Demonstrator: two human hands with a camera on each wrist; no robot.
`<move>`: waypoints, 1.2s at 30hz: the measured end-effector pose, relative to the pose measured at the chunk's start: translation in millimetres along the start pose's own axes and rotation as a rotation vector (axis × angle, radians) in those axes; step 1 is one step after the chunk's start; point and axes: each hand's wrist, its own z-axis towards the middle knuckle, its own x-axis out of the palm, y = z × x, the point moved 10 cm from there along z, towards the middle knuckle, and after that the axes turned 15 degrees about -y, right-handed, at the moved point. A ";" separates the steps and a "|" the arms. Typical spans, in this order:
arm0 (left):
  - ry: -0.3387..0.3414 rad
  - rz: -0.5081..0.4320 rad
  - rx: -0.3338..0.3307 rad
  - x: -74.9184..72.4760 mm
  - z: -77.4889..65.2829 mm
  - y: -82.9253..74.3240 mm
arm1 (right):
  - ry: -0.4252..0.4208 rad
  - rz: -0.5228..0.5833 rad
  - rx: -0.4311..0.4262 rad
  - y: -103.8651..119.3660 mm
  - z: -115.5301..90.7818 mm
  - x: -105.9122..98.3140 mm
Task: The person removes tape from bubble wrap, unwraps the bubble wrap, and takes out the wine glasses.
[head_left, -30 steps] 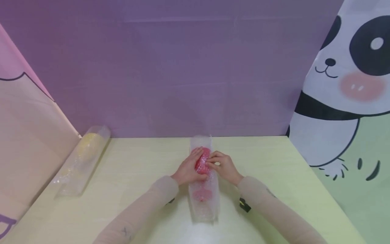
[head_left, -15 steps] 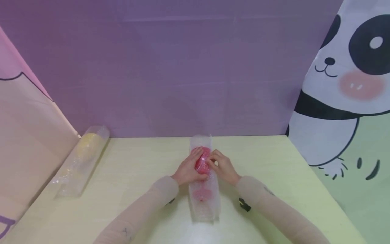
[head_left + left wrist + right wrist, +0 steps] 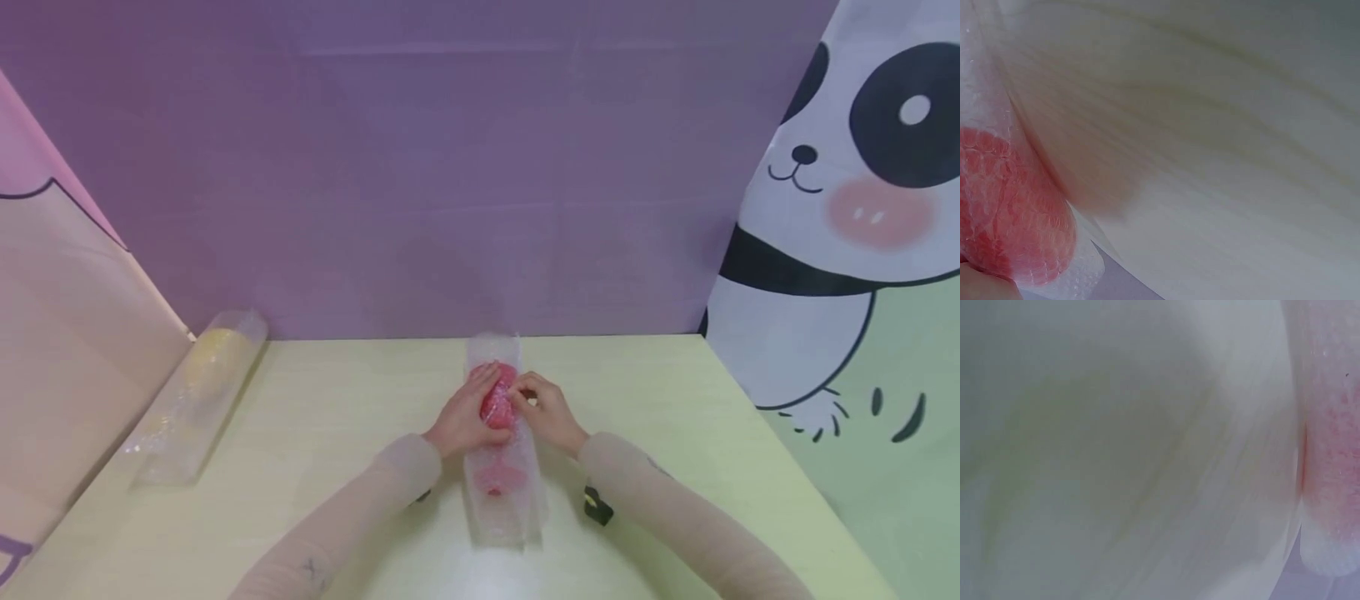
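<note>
"Spread wide, the left hand (image 3: 460,423) lay over the red object (image 3: 497,408), thumb at its near end. Opposite, the right hand (image 3: 552,417) had its fingertips drawn together, pinching the bubble wrap (image 3: 498,527) at the side."

"Pinching which bit of it?"

"Too small to tell from the head view. But the red object was plainly inside the wrap, lying lengthwise on the table (image 3: 360,375) in front of the person. Another wrapped parcel (image 3: 168,429), with something yellow (image 3: 216,354) in it, lay well apart to the left."

"What worried you there?"

"Slipping, mostly. Slick film under a flat palm could have let the object slide or roll, and a hard tug by the right hand would have caused it. Such a tug could have torn the film, too."

"Did the left wrist view help?"

"Partly. It showed the film close against the red surface, with a digit (image 3: 986,284) touching the lower edge; whose, I couldn't tell. A pale blur (image 3: 1241,156) filled the rest."

"And the right wrist?"

"Only the wrapped side, at the frame's edge. The pinch was out of sight, so a weak hold could have gone unnoticed."
</note>
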 end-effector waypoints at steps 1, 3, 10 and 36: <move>0.000 0.003 -0.001 0.3 -0.1 -0.1 | -0.003 0.003 0.008 3.8 -0.4 -1.3; -0.002 0.001 0.001 0.4 0.0 -0.9 | -0.005 0.012 0.026 12.1 -1.1 -3.9; -0.007 -0.010 -0.016 -0.1 0.6 -1.6 | -0.002 0.040 0.103 26.5 -1.8 -10.2; -0.001 -0.004 0.006 0.3 2.9 -5.6 | 0.019 0.112 0.272 10.5 -6.5 -12.1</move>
